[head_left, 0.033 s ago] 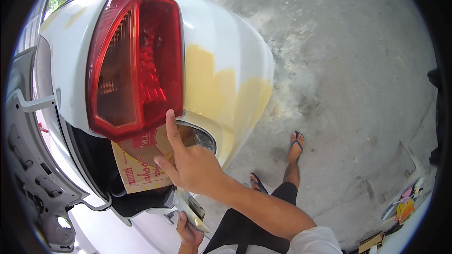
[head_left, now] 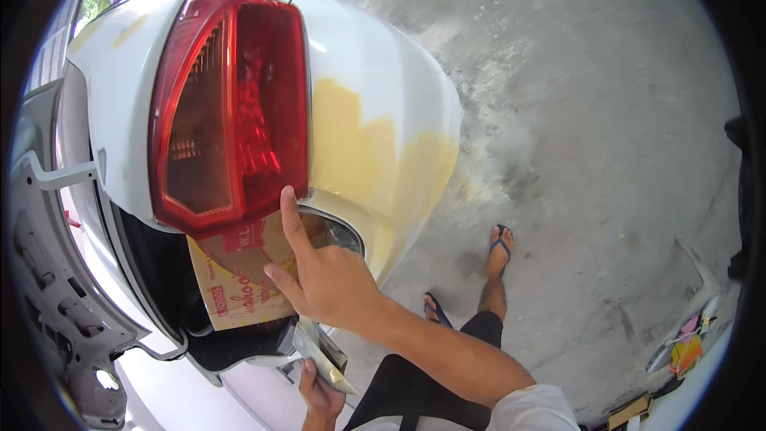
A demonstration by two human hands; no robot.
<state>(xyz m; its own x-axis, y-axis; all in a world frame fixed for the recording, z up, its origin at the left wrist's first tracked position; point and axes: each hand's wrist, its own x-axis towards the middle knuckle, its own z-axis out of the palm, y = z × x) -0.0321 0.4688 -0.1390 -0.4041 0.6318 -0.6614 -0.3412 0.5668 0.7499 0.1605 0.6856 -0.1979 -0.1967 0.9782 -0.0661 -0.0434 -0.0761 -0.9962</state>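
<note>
While pressed flat on the cardboard [head_left: 239,287], right hand [head_left: 327,279], forefinger up at red tail lamp [head_left: 231,104]; left hand [head_left: 319,391] gripping a scraper [head_left: 319,355].

Outdoor car body-repair yard — white car [head_left: 375,56] with yellow filler patch [head_left: 375,152] at 12 o'clock, on rough concrete ground [head_left: 598,112].

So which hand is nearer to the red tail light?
Right. The right hand has its forefinger at the red tail light's lower edge; the left hand is lower, holding a flat tool.
</note>
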